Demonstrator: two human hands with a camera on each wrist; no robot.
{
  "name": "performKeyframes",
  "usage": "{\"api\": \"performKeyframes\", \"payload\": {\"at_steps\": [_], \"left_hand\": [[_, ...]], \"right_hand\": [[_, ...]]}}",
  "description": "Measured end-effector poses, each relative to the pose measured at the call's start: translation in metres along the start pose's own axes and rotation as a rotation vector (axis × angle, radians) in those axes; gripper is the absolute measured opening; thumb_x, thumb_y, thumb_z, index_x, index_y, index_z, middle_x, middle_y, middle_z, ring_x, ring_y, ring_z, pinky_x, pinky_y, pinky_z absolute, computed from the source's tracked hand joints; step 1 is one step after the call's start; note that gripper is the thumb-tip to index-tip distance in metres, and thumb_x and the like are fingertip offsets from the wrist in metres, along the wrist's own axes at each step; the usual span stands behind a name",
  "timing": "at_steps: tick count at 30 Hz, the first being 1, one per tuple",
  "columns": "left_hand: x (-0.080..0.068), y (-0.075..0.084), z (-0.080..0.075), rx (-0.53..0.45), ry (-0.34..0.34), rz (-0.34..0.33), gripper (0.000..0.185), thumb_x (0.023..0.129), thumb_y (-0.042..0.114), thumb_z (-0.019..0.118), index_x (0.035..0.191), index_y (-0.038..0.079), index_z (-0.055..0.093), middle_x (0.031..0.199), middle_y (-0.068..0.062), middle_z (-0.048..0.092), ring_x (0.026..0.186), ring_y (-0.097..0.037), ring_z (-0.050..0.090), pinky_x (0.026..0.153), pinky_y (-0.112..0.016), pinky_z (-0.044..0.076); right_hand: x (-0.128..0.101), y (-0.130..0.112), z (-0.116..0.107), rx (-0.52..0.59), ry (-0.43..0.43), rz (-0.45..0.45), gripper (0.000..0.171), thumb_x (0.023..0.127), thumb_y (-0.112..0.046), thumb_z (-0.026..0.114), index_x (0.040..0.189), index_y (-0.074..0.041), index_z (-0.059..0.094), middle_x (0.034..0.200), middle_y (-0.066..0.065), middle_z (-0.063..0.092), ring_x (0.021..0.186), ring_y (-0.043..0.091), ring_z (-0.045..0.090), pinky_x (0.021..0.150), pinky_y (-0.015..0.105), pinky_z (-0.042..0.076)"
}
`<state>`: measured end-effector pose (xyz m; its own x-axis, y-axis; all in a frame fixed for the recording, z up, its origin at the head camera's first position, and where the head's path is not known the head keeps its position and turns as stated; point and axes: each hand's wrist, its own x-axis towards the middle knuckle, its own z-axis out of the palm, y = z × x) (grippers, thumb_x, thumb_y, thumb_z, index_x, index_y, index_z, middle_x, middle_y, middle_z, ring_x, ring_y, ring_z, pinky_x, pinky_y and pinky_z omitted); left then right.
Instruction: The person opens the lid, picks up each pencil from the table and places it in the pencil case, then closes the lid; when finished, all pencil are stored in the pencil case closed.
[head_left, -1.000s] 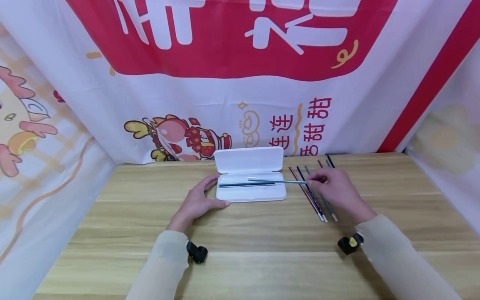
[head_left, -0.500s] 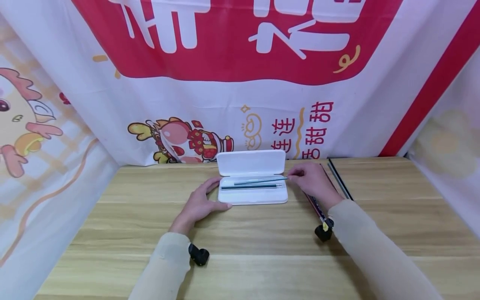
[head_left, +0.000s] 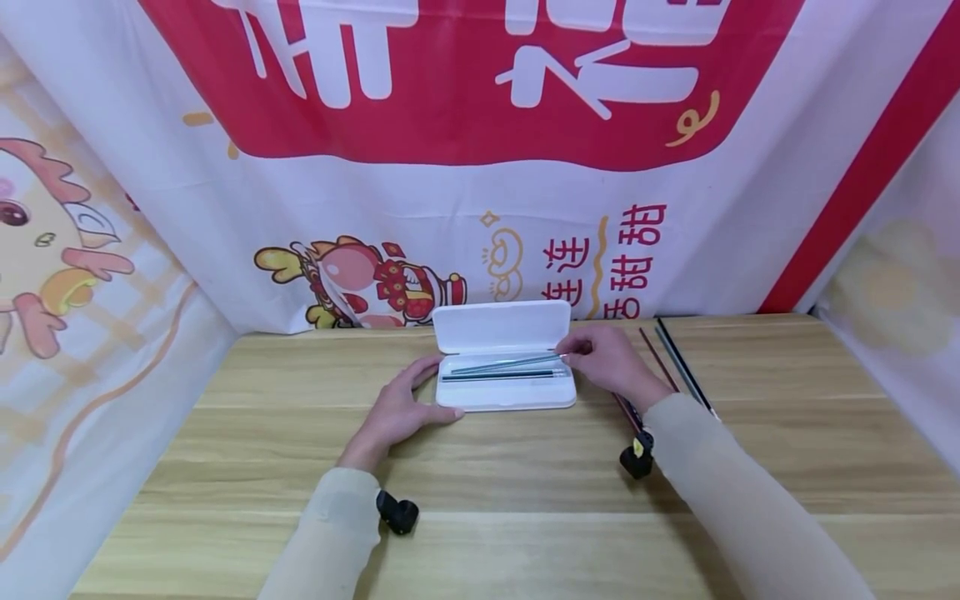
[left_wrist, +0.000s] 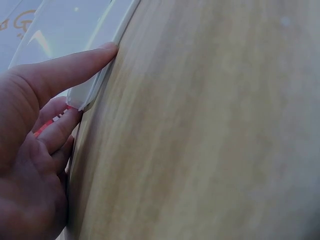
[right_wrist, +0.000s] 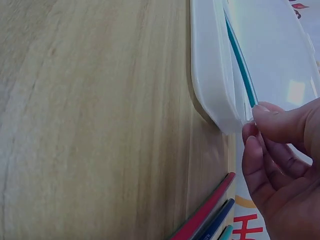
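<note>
Inside white case (head_left: 504,398), two pencils (head_left: 501,376) lie.

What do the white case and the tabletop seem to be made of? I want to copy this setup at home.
The white case looks like moulded plastic, smooth with a slight sheen: rounded corners, thin even walls and a soft highlight on the lid in the right wrist view. The tabletop shows pale wood grain in long planks with a matte finish; it could be solid wood or laminate.

White case (head_left: 504,398), teal pencil (head_left: 504,364), pale wood-grain table (head_left: 525,500), red-and-white banner (head_left: 465,125).
</note>
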<state>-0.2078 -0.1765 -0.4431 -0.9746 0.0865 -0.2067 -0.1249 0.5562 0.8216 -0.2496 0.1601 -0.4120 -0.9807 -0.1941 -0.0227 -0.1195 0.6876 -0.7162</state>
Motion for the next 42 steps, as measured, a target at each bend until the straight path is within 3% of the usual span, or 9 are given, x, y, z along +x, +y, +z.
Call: {"api": "performKeyframes", "payload": {"at_steps": [14,42], "left_hand": [[0.0,-0.001,0.002,0.007,0.002,0.014,0.091,0.082,0.036,0.096,0.159,0.036,0.048,0.172,0.003,0.044,0.168,-0.033,0.022,0.134,-0.067,0.017],[-0.003,0.001,0.0,0.017,0.012,0.005,0.092,0.083,0.037,0.095,0.161,0.034,0.046,0.173,0.001,0.044,0.168,-0.034,0.022,0.134,-0.067,0.018]], "right_hand": [[0.004,0.002,0.01,0.02,0.033,-0.028,0.015,0.097,-0.006,0.077,0.109,-0.013,0.084,0.109,0.008,0.077,0.099,0.025,0.064,0.087,0.036,0.053],[-0.002,-0.003,0.022,-0.084,0.014,0.002,0.015,0.102,-0.012,0.073,0.111,-0.018,0.084,0.117,0.005,0.074,0.104,0.025,0.064,0.093,0.041,0.057]]}}
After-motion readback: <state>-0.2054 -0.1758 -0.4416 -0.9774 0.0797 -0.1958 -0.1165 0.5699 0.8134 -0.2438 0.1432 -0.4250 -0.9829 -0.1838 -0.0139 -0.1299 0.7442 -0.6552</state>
